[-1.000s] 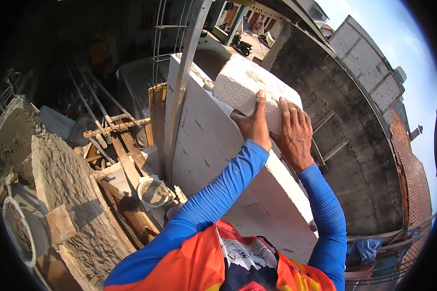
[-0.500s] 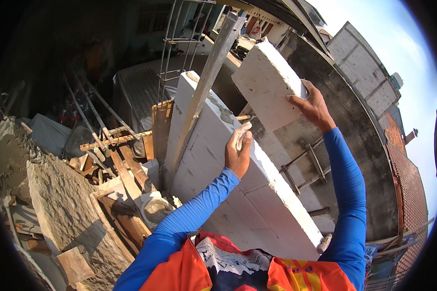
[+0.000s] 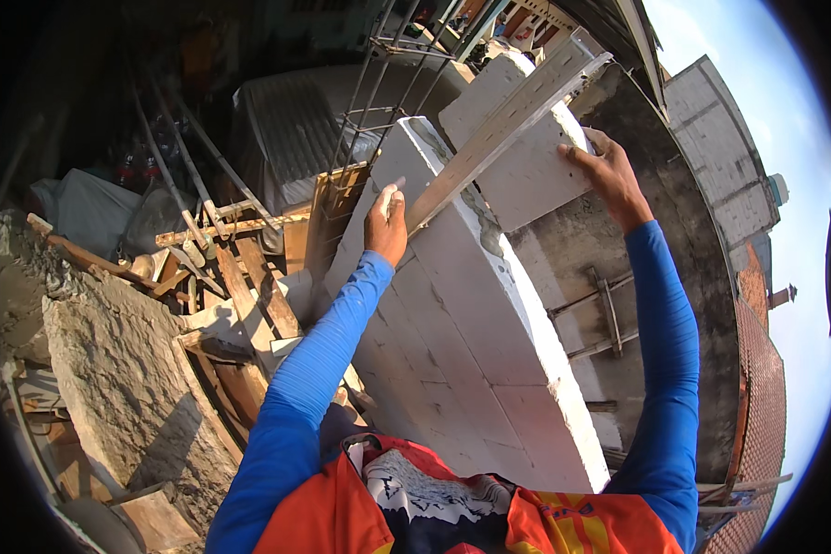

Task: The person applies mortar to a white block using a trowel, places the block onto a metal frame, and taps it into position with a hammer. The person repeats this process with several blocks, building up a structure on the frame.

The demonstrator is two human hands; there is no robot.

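Note:
A pale, lightweight concrete block [image 3: 534, 178] is raised beside the far end of a white block wall [image 3: 517, 305]. My right hand [image 3: 611, 174] grips the block's right end, thumb on the near face. A long, straight bar [image 3: 517, 120] slants across in front of the block and over the wall top, hiding part of both. At the bar's lower visible end, my left hand [image 3: 387, 222] is closed, fingers curled and fingertips whitened. Its palm side is partly hidden. Grey mortar [image 3: 483, 222] lies on the wall top near the bar.
A steel rebar cage [image 3: 388, 83] rises behind the wall's far end. Boards and wooden scraps [image 3: 249, 286] lie lower left, beside a rough concrete slab [image 3: 120, 369]. Right of the wall stands a dark, stained wall [image 3: 683, 222] with a wooden frame [image 3: 608, 314] against it.
The bar has tipped to the right and now crosses in front of the block. My left hand has moved left, to the bar's lower part. My right hand still holds the block.

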